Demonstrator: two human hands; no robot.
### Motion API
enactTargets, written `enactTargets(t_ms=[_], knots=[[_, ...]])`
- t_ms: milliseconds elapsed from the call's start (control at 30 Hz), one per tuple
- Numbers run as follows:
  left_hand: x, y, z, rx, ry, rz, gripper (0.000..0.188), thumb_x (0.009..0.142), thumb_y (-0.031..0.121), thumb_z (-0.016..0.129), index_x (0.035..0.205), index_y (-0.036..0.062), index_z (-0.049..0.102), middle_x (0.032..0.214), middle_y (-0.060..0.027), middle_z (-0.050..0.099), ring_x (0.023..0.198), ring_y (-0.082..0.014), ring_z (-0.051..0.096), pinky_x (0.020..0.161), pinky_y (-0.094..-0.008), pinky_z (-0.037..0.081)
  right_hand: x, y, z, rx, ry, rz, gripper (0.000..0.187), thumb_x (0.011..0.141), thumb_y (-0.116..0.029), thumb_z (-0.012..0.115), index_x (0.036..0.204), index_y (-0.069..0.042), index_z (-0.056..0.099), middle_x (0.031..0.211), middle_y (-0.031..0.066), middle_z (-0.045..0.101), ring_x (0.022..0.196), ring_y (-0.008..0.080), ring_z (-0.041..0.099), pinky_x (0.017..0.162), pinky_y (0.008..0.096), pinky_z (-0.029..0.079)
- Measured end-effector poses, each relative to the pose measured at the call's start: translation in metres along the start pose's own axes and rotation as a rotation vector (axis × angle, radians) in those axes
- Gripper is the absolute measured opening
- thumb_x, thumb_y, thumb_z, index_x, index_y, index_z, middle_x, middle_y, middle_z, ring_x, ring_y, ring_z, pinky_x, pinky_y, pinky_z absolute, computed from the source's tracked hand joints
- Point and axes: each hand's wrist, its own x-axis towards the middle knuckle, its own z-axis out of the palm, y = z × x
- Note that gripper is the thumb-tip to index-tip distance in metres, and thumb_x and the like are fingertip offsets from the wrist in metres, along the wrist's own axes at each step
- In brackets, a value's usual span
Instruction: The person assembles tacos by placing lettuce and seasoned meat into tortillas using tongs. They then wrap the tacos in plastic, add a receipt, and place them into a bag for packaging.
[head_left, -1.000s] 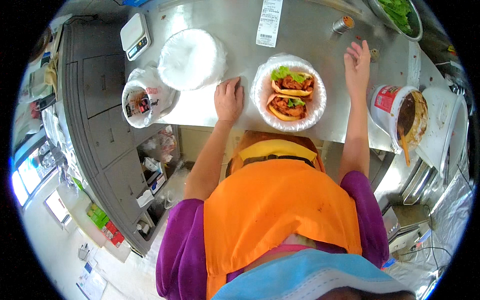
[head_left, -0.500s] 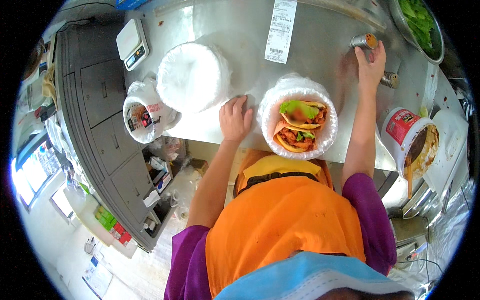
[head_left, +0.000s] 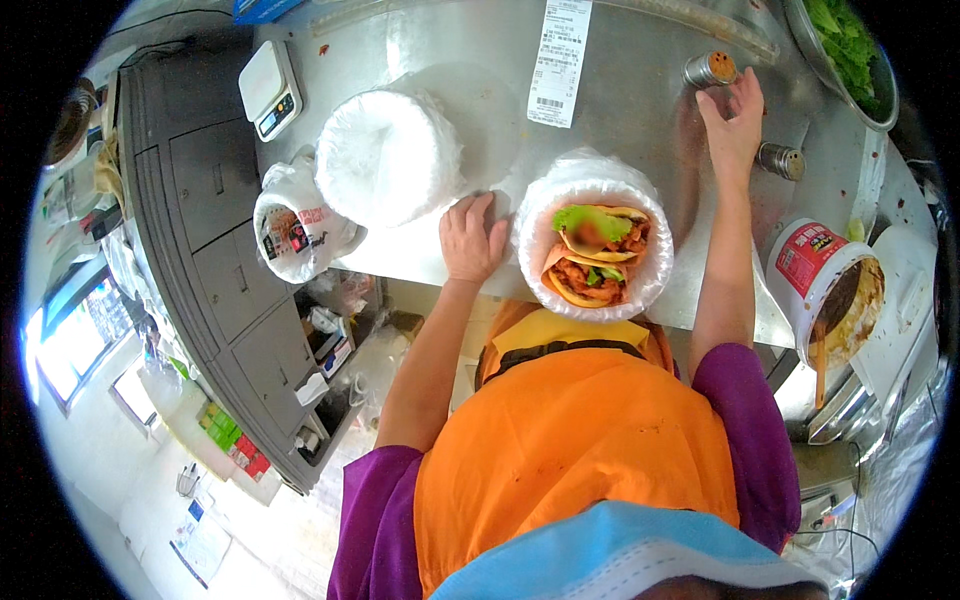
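My right hand (head_left: 732, 128) is at the far right of the steel counter, thumb and fingers apart. Just beyond its fingertips is a metal shaker (head_left: 710, 69) with orange powder on its top; I cannot tell whether they touch. A second metal shaker (head_left: 781, 161) stands beside the right wrist. Between my arms, a bowl (head_left: 652, 278) lined with white plastic holds two filled flatbread buns (head_left: 598, 258) with lettuce and reddish meat. To the left of that bowl, my left hand (head_left: 473, 238) lies on the counter's near edge, holding nothing, its fingers loosely spread.
A stack of plastic-wrapped white bowls (head_left: 385, 160) stands left, near a bagged container (head_left: 295, 235) and a white scale (head_left: 270, 90). A paper receipt (head_left: 560, 65) lies at the back. On the right are a sauce tub (head_left: 808, 255) with a wooden handle and a metal bowl of lettuce (head_left: 850, 55).
The orange-topped shaker has shifted a little left and away from me. My right hand has moved slightly the same way; my left hand stays put.
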Motion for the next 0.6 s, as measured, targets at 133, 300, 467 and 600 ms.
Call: enactTargets(t_ms=[133,300,467,600], knots=[[0.0,0.004,-0.002,-0.022,-0.003,-0.019,0.039,0.09,0.031,0.056,0.12,0.0069,0.052,0.112,-0.0177,0.053,0.099,-0.0349,0.051,0.089,-0.0456,0.04,0.003,-0.02,0.004,-0.048,-0.06,0.084,0.072,0.078,-0.02,0.076,0.138,-0.002,0.041,0.131,0.0133,0.054,0.116,0.0252,0.055,0.098,0.0353,0.043],[0.001,0.003,-0.001,-0.018,0.032,-0.03,0.042,0.083,0.029,0.063,0.119,0.0088,0.054,0.113,-0.0145,0.054,0.101,-0.0343,0.052,0.089,-0.0449,0.04,0.007,0.009,0.01,0.198,-0.112,0.092,0.059,0.079,-0.024,0.077,0.127,-0.002,0.052,0.119,0.0122,0.063,0.108,0.0229,0.06,0.095,0.0334,0.045],[-0.001,0.003,-0.002,-0.03,0.035,-0.036,0.042,0.083,0.027,0.063,0.119,0.0083,0.053,0.114,-0.0153,0.054,0.103,-0.0355,0.051,0.091,-0.046,0.04,-0.016,-0.027,-0.016,0.121,-0.11,-0.03,0.052,0.08,-0.02,0.076,0.124,-0.002,0.054,0.117,0.0097,0.064,0.108,0.0202,0.06,0.094,0.0317,0.045],[-0.002,0.007,-0.007,-0.046,0.032,-0.033,0.038,0.088,0.028,0.059,0.118,0.0056,0.054,0.112,-0.0192,0.054,0.103,-0.037,0.05,0.092,-0.0456,0.04,-0.054,-0.069,-0.049,0.203,-0.148,-0.1,0.048,0.08,-0.013,0.073,0.124,-0.003,0.055,0.118,0.0081,0.063,0.11,0.0184,0.058,0.096,0.0309,0.044]])
